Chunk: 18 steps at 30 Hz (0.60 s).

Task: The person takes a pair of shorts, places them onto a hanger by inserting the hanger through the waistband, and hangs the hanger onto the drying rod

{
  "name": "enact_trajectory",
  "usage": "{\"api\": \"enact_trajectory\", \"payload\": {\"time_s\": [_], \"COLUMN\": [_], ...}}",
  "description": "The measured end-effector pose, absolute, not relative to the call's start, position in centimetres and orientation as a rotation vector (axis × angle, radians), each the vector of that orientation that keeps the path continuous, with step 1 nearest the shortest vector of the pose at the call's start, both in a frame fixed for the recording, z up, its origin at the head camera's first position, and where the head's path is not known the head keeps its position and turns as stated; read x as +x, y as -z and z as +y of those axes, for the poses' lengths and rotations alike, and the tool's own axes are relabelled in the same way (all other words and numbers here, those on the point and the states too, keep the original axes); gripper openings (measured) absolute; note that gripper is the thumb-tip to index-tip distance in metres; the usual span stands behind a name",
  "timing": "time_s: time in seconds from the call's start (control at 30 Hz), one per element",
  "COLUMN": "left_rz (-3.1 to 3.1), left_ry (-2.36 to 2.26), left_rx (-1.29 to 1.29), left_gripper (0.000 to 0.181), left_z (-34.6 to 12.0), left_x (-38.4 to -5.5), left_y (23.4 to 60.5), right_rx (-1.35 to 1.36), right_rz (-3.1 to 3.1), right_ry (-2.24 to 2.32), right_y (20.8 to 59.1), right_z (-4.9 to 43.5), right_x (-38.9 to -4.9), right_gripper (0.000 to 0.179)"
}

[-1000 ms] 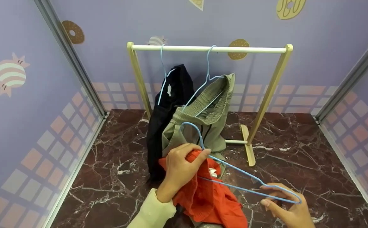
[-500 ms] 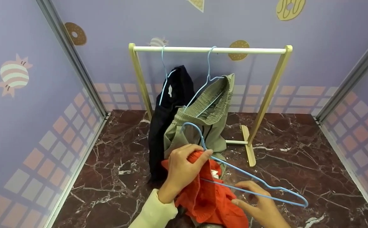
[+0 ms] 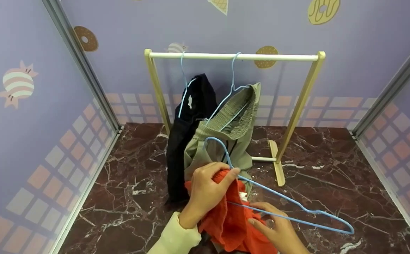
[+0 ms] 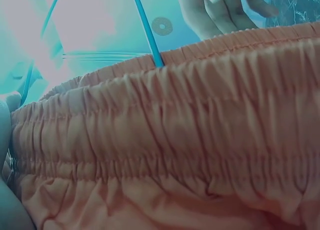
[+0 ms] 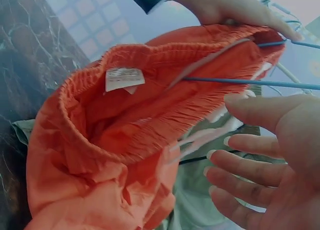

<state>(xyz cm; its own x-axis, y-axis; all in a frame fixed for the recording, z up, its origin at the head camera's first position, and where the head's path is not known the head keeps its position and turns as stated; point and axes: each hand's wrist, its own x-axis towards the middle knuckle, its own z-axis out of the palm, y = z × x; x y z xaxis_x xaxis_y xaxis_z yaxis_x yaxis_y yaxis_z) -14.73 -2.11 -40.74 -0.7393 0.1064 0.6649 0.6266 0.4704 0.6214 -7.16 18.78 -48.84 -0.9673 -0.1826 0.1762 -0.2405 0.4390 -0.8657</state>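
My left hand (image 3: 208, 188) grips the gathered waistband of red-orange elastic-waist pants (image 3: 231, 227), pinching it near the neck of a blue hanger (image 3: 275, 193). One end of the hanger lies inside the waist opening; the other sticks out to the right. In the right wrist view, a white label (image 5: 125, 78) shows inside the waistband, and white drawstrings dangle from its front. Beside the opening, my right hand (image 3: 275, 225) has its fingers loosely extended, with the thumb apart, and holds nothing. The pants' lower part runs out of the head view.
Behind stands a wooden rack with a white bar (image 3: 279, 57). Black pants (image 3: 180, 141) and grey-green pants (image 3: 242, 150) hang from it on blue hangers. Patterned walls enclose three sides of the dark marbled floor (image 3: 331, 169).
My right hand has let go of the hanger's outer end and moved left to the waistband. The left hand keeps its grip, shifting slightly right with the pants and hanger.
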Motion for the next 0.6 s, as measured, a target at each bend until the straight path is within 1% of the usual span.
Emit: {"api": "enact_trajectory", "payload": {"time_s": [0.2, 0.27, 0.47, 0.53, 0.6], "left_rz": [-2.152, -2.140, -2.125, -2.128, -2.127], "left_ry": [1.277, 1.299, 1.352, 1.361, 1.365], "left_rx": [-0.631, -0.644, -0.674, -0.679, -0.684], "left_gripper": [0.021, 0.021, 0.020, 0.021, 0.021], "left_z": [-1.7, -1.6, -1.0, -0.9, -0.8], "left_x": [-14.5, -14.4, -14.3, -14.3, -14.2], "left_y": [40.5, 40.4, 40.4, 40.5, 40.5], "right_rx": [0.440, 0.448, 0.369, 0.361, 0.365], "right_rz": [-2.707, -2.702, -2.671, -2.645, -2.593], "right_ry": [-1.647, -1.673, -1.708, -1.704, -1.687], "right_y": [49.6, 49.8, 49.2, 49.0, 49.0], "right_z": [18.3, 17.9, 16.9, 16.6, 16.4], "right_x": [-7.4, -7.4, -7.4, -7.4, -7.5], "right_gripper": [0.040, 0.040, 0.044, 0.043, 0.038]}}
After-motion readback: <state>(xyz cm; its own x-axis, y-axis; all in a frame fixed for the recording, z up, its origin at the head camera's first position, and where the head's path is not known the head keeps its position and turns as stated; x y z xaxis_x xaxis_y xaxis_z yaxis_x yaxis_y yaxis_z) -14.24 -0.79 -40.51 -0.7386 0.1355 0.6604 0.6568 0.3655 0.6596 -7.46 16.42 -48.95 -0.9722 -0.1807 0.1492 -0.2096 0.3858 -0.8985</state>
